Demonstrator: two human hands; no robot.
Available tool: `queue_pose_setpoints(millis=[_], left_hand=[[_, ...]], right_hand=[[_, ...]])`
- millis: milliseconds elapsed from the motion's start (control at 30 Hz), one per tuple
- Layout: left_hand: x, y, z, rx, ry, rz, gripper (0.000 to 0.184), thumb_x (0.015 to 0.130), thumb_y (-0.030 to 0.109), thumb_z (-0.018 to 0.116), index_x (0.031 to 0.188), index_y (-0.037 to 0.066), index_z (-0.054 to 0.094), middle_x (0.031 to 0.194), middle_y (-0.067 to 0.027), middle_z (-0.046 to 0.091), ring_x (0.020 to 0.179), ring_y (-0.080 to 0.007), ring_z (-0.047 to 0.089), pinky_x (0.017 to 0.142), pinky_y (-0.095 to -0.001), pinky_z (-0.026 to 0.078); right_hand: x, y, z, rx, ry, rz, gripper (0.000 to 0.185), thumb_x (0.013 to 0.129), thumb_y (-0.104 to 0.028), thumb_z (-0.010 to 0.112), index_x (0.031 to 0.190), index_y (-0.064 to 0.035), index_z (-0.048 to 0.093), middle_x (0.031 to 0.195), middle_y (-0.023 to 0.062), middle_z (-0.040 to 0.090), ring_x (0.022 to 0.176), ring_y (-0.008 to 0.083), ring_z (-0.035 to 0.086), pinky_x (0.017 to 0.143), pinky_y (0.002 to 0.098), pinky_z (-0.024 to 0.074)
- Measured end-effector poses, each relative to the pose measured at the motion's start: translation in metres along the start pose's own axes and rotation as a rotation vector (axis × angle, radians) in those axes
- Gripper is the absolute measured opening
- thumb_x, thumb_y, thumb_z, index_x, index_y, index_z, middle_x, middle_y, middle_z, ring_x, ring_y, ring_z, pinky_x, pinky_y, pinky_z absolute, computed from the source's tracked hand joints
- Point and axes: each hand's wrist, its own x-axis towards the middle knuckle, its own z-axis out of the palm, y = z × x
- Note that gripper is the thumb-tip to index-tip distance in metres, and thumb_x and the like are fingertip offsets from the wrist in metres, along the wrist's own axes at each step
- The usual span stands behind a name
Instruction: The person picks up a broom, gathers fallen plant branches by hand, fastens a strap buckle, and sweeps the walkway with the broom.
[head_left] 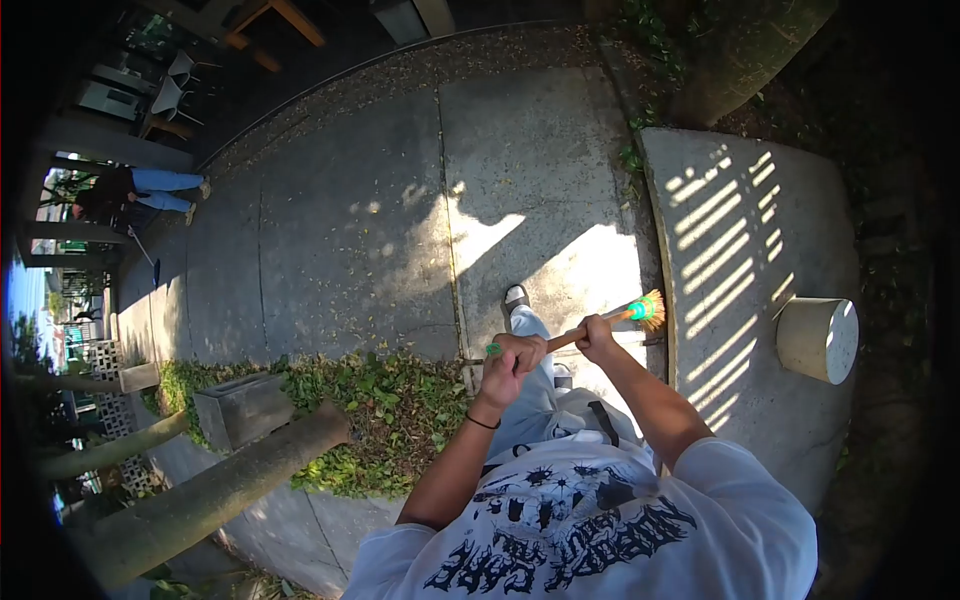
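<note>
A short broom runs across the front of my body, its wooden handle (567, 339) tilted up to the right. My left hand (513, 366) is closed round the handle near its green-capped end. Farther along, my right hand (597, 338) is wrapped round the handle close to the head. The broom's straw bristles (651, 309), bound with green, are beside the raised edge of the concrete slab; whether they touch the ground I cannot tell. Below the handle are my jeans and one shoe (517, 297) on sunlit pavement.
Fallen leaves are scattered over the concrete path (350, 230). A leafy bed (385, 410) with a tree trunk (230, 475) and a concrete block (240, 408) lies at left. At right stands a round concrete stool (815, 338). Another person (160, 190) holds a long-handled tool far left.
</note>
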Motion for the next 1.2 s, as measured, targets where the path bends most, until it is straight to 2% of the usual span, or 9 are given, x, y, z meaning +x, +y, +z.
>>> queue_pose_setpoints(millis=[133, 267, 400, 600, 700, 833, 900, 1000, 1200], left_hand=[[0.031, 0.038, -0.048, 0.301, 0.230, 0.036, 0.059, 0.092, 0.037, 0.060, 0.055, 0.005, 0.028, 0.053, -0.0050, 0.030, 0.054, -0.0201, 0.032, 0.059, -0.0355, 0.027], [0.061, 0.093, -0.070, 0.694, 0.205, 0.100, 0.051, 0.083, 0.029, 0.065, 0.054, 0.005, 0.029, 0.052, -0.0056, 0.031, 0.053, -0.0219, 0.032, 0.059, -0.0355, 0.029], [0.096, 0.167, -0.056, 0.839, -0.028, 0.184, 0.051, 0.071, 0.033, 0.074, 0.050, 0.011, 0.034, 0.049, -0.0026, 0.037, 0.049, -0.0236, 0.037, 0.059, -0.0344, 0.031], [0.089, 0.258, -0.077, 0.355, -0.148, 0.167, 0.058, 0.082, 0.044, 0.068, 0.047, 0.012, 0.034, 0.044, -0.0007, 0.034, 0.043, -0.0212, 0.032, 0.058, -0.0342, 0.030], [0.092, 0.226, -0.112, 0.048, 0.346, -0.009, 0.060, 0.087, 0.048, 0.068, 0.049, 0.011, 0.040, 0.045, -0.0031, 0.036, 0.045, -0.0182, 0.032, 0.057, -0.0353, 0.029], [0.120, 0.197, -0.073, 0.329, 0.549, -0.013, 0.057, 0.083, 0.037, 0.073, 0.048, 0.008, 0.038, 0.045, -0.0030, 0.036, 0.045, -0.0206, 0.033, 0.057, -0.0358, 0.030], [0.122, 0.217, -0.070, 0.808, 0.053, -0.112, 0.053, 0.078, 0.033, 0.079, 0.049, 0.008, 0.042, 0.046, -0.0021, 0.037, 0.045, -0.0227, 0.036, 0.056, -0.0352, 0.031], [0.150, 0.215, -0.050, 0.977, -0.171, -0.070, 0.054, 0.076, 0.038, 0.081, 0.049, 0.011, 0.043, 0.047, -0.0006, 0.037, 0.045, -0.0228, 0.040, 0.054, -0.0346, 0.031], [0.202, 0.266, -0.040, 0.686, -0.362, -0.031, 0.061, 0.077, 0.050, 0.076, 0.048, 0.014, 0.037, 0.046, 0.0018, 0.036, 0.043, -0.0199, 0.040, 0.055, -0.0338, 0.029]], right_hand=[[0.059, -0.023, 0.148, -0.304, -0.202, 0.075, 0.008, 0.080, -0.003, 0.051, 0.075, -0.0060, 0.046, 0.065, 0.0084, 0.041, 0.046, 0.0154, 0.032, 0.036, 0.0278, 0.0213], [0.060, -0.029, 0.300, -0.557, -0.448, 0.202, 0.012, 0.085, -0.007, 0.057, 0.074, -0.0050, 0.051, 0.061, 0.0055, 0.045, 0.043, 0.0133, 0.037, 0.034, 0.0249, 0.0208], [0.024, -0.025, 0.381, -0.347, -0.531, 0.232, 0.017, 0.090, -0.010, 0.058, 0.074, -0.0061, 0.052, 0.062, 0.0051, 0.050, 0.044, 0.0138, 0.043, 0.034, 0.0259, 0.0258], [-0.074, -0.023, 0.341, -0.126, -0.337, 0.273, 0.016, 0.088, -0.011, 0.058, 0.074, -0.0059, 0.052, 0.065, 0.0071, 0.052, 0.050, 0.0160, 0.048, 0.038, 0.0273, 0.0299], [-0.023, 0.000, 0.292, -0.109, -0.174, 0.287, 0.016, 0.087, -0.010, 0.057, 0.072, -0.0064, 0.051, 0.064, 0.0068, 0.050, 0.047, 0.0155, 0.044, 0.036, 0.0268, 0.0268], [0.025, 0.025, 0.332, -0.291, -0.401, 0.546, 0.019, 0.086, -0.010, 0.057, 0.068, -0.0088, 0.049, 0.060, 0.0036, 0.044, 0.045, 0.0134, 0.038, 0.035, 0.0262, 0.0221], [0.021, 0.033, 0.374, -0.339, -0.618, 0.659, 0.020, 0.086, -0.010, 0.057, 0.068, -0.0097, 0.048, 0.059, 0.0028, 0.043, 0.045, 0.0127, 0.038, 0.035, 0.0261, 0.0224], [0.025, 0.034, 0.415, -0.393, -0.717, 0.589, 0.021, 0.087, -0.011, 0.059, 0.069, -0.0095, 0.049, 0.058, 0.0029, 0.045, 0.045, 0.0136, 0.041, 0.037, 0.0273, 0.0280], [-0.036, -0.067, 0.407, -0.150, -0.537, 0.420, 0.022, 0.087, -0.011, 0.059, 0.069, -0.0078, 0.049, 0.058, 0.0064, 0.047, 0.044, 0.0171, 0.042, 0.039, 0.0310, 0.0311]])
